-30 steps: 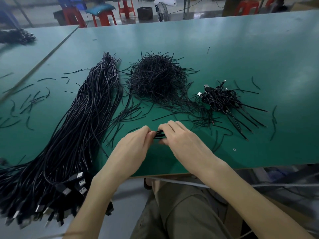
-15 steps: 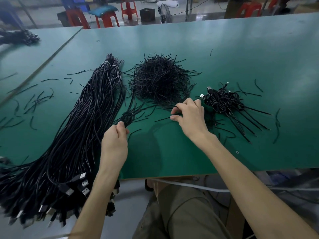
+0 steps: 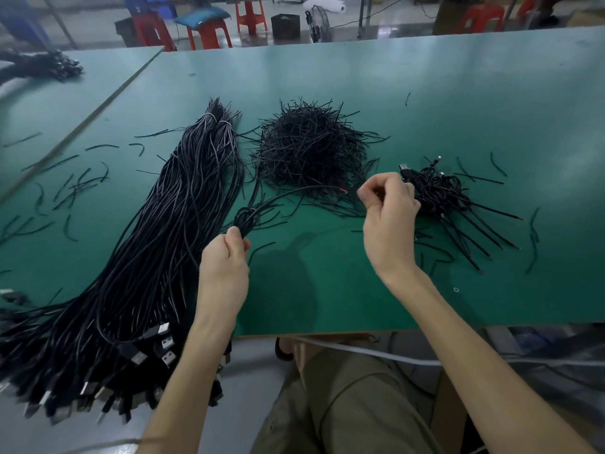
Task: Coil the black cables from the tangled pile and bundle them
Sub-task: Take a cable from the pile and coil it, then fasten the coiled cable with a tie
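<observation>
Coiling black cables at a green table (image 3: 425,103), a person grips one small coil (image 3: 247,217) in the left hand (image 3: 226,267).

A long sheaf (image 3: 157,257) of cables lies along the table's left side, its plugs hanging over the near edge. A heap (image 3: 311,149) of short black strands sits mid-table, and a smaller pile (image 3: 438,191) of coiled cables lies to the right. The coil is just right of the sheaf, its loose end (image 3: 311,188) arcing toward the right hand (image 3: 389,221). That hand's fingers are curled, thumb to forefinger, beside the pile; whether they pinch anything cannot be told.
</observation>
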A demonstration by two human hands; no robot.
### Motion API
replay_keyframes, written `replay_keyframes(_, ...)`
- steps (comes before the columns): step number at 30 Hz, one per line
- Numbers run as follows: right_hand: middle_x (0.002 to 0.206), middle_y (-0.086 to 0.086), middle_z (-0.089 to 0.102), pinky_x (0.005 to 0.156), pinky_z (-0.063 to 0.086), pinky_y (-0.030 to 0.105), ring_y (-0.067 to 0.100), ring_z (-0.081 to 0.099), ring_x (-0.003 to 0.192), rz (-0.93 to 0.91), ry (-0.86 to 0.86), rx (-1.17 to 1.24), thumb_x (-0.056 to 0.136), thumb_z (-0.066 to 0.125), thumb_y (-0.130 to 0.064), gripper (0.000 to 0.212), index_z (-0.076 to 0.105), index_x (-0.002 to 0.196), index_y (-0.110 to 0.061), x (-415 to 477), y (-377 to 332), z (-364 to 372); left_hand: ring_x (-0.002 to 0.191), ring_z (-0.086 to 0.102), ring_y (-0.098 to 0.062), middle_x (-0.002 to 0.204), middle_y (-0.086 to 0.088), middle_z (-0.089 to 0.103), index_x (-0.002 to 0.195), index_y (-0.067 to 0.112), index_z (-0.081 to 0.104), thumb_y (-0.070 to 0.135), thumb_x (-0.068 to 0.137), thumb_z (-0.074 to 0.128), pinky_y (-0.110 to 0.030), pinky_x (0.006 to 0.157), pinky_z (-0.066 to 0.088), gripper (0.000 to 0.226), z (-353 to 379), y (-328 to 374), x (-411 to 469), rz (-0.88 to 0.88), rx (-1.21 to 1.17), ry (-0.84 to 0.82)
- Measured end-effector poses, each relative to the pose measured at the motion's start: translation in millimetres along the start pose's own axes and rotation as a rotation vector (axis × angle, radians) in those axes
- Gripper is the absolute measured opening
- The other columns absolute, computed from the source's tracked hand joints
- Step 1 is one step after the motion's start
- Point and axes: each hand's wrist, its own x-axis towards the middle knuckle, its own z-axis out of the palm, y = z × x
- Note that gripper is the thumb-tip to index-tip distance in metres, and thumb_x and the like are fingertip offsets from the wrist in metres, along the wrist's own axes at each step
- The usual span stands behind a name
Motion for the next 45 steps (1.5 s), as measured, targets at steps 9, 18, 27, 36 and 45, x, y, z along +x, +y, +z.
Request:
replay_keyframes(9,0.139,0.008,0.040,0.107,0.024,0.037,0.018,0.031,0.128,0.160,-0.032,-0.018,0.102,0.058,-0.010,0.010,0.058,0.094,-0.016,-6,-13,-11,0.054,0.037,-0.018,0.061,0.002,0.042,0.082,0.016,0.057,0.037,0.111,0.033,-0.042,0.059,0.034,0.043,7,5,-5,0.035,0.045,-0.010)
replay_keyframes(18,0.083,-0.009,0.062,0.073,0.046,0.017,0.006,0.058,0.077,0.094,-0.299,0.340,0.102,0.058,-0.015,0.010,0.059,0.093,-0.020,-51,-46,-20,0.062,0.045,-0.018,0.068,0.001,0.049,0.084,0.014,0.059,0.037,0.111,0.034,-0.041,0.065,0.041,0.043,12,8,-6,0.024,0.060,-0.020)
replay_keyframes(27,0.081,0.001,0.072,0.063,0.049,0.020,0.007,0.065,0.067,0.417,-0.373,0.533,0.095,0.071,-0.022,0.010,0.064,0.098,-0.015,-66,-40,8,0.054,0.040,-0.010,0.058,0.013,0.046,0.078,0.017,0.055,0.033,0.111,0.037,-0.030,0.054,0.031,0.041,26,8,-14,0.092,0.005,-0.206)
replay_keyframes(36,0.083,0.009,0.074,0.058,0.051,0.023,0.010,0.064,0.063,0.459,-0.398,0.677,0.091,0.075,-0.017,0.021,0.062,0.103,-0.007,-64,-38,0,0.042,0.037,-0.003,0.046,0.018,0.046,0.078,0.012,0.052,0.035,0.111,0.035,-0.020,0.048,0.029,0.043,28,11,-20,0.101,-0.050,-0.314)
replay_keyframes(45,0.081,0.014,0.072,0.059,0.051,0.027,0.014,0.063,0.064,0.407,-0.419,0.760,0.090,0.076,-0.013,0.019,0.062,0.100,-0.005,-65,-38,-5,0.040,0.032,-0.004,0.045,0.015,0.041,0.073,0.015,0.048,0.034,0.111,0.035,-0.028,0.049,0.025,0.045,26,9,-19,0.092,-0.063,-0.330)
